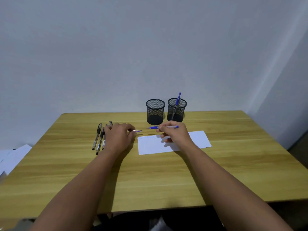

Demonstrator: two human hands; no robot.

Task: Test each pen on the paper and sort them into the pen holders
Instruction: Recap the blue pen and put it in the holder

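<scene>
Right hand: fingers closed round a blue pen, held roughly level above the far edge of the paper, uncapped tip pointing left.
Left hand: palm down, fingers curled; thumb and fingertips pinched on the pen cap, a small clear-and-blue piece sticking out to the right.
Gap between hands: cap and pen tip pointed towards each other, near but apart.
Paper: white sheet lying flat on the table, under the right hand; faint marks along its far left edge, too small to read.
Untested pens: a group of black pens lying side by side on the table, left of and partly hidden by the left hand; exact count could not be told.
Left holder: black mesh cup, upright, near the table's far edge, nothing seen inside.
Right holder: black mesh cup just beside the first; one blue capped pen stood leaning in it.
</scene>
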